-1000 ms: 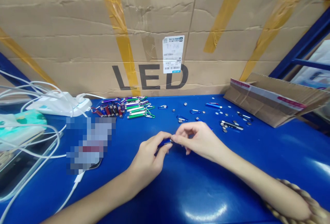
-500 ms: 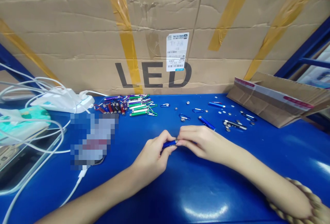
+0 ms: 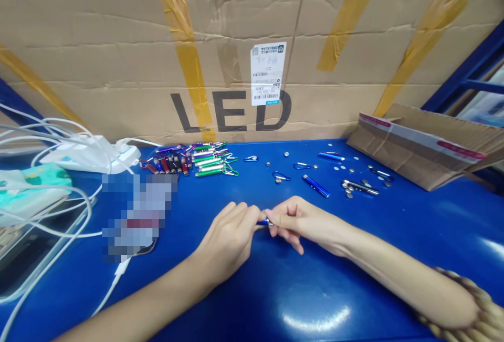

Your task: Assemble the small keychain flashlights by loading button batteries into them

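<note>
My left hand (image 3: 232, 237) is wrapped around a blue mini flashlight (image 3: 263, 222), hiding most of its barrel. At the flashlight's silver end, my right hand (image 3: 295, 221) pinches with thumb and index finger, its other fingers loosely spread below. Both hands meet above the middle of the blue table (image 3: 315, 289). Beyond them lie another blue flashlight tube (image 3: 315, 186), a blue carabiner clip (image 3: 281, 176) and small button cells (image 3: 348, 193). Whether the right fingers hold a separate small part is hidden.
Finished-looking keychain flashlights (image 3: 214, 166) lie in a cluster at the back left. A phone (image 3: 144, 221), partly pixelated, and a white power strip (image 3: 90, 153) with cables sit left. An open cardboard box (image 3: 417, 153) stands right; a large carton (image 3: 134, 69) walls the back.
My left hand has rolled over so its back faces up. My right hand has turned, with its lower fingers now opened out below the flashlight. The view has shifted slightly.
</note>
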### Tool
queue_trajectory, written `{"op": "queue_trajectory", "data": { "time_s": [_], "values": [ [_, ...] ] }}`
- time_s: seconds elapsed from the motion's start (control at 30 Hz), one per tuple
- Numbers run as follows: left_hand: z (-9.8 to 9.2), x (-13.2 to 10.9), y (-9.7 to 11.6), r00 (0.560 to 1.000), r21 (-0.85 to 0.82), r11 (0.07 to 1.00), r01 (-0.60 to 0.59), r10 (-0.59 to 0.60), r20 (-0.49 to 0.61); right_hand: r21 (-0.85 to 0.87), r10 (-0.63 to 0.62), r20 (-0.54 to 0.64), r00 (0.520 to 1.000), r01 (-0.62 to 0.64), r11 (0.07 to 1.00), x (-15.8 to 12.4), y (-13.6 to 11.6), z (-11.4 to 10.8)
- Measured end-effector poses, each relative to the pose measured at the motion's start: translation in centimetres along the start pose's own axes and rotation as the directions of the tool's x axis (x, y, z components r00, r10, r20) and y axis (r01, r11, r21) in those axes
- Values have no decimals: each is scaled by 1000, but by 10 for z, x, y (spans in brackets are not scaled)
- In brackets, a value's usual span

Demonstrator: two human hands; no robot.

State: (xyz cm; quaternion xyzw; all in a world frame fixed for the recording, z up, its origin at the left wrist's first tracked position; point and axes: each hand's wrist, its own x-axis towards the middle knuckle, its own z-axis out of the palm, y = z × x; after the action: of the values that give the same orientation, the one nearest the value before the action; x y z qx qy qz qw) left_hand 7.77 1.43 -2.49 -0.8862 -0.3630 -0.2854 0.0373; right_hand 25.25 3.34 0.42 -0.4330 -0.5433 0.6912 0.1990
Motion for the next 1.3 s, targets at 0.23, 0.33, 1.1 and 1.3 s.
{"op": "queue_trajectory", "data": {
  "time_s": [0.23, 0.33, 1.1, 1.3],
  "values": [
    [-2, 5, 1, 997, -43, 997, 71, -72, -40, 281, 57, 42, 998, -66, 958, 2, 0, -1],
    [-2, 6, 3, 984, -135, 976, 170, -176, -28, 149, -49, -19, 999, 51, 987, 3, 0, -2],
    [-6, 6, 12, 969, -391, 889, 237, -245, 30, 5, -123, 12, 992, 123, 992, 2, 1, -2],
    [-13, 12, 12, 937, -441, 829, 345, -331, 112, -647, -583, 46, 811, 468, 601, -4, -6, -11]
  ]
}}
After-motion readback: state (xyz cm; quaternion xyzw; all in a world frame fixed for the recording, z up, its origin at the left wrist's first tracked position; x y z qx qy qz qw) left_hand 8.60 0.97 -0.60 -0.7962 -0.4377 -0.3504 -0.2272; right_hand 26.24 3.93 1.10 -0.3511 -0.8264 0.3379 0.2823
